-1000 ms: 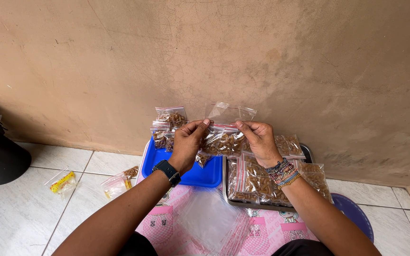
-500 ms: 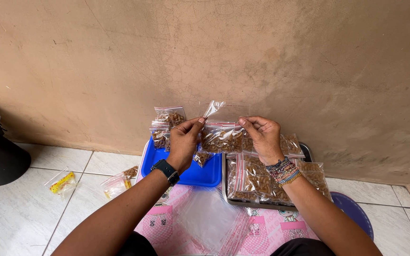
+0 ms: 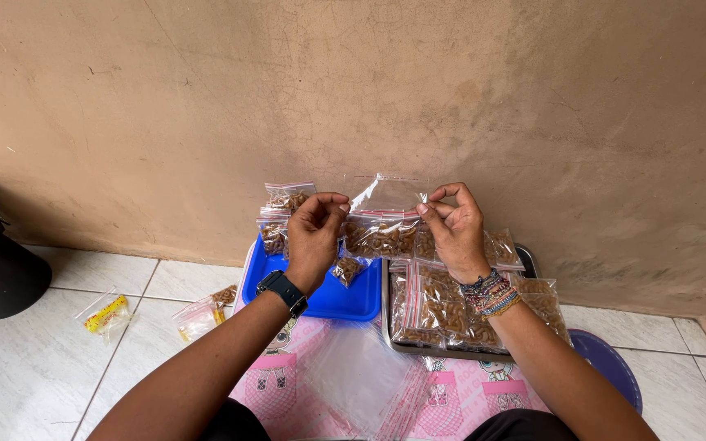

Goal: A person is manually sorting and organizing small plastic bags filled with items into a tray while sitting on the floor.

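I am pinching the top corners of a small clear zip bag (image 3: 386, 229) of brown snacks with my left hand (image 3: 314, 237) and right hand (image 3: 453, 229), holding it in open air above the blue tray (image 3: 332, 298), close before the wall (image 3: 451, 98).

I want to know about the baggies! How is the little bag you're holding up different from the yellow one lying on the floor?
The held bag is up in the air, pinched at its top by the left hand and right hand; the yellow bag lies flat on the tile floor, untouched. The held bag carries brown pieces; the yellow bag holds something yellow. The held bag looks bigger. Both are clear plastic.
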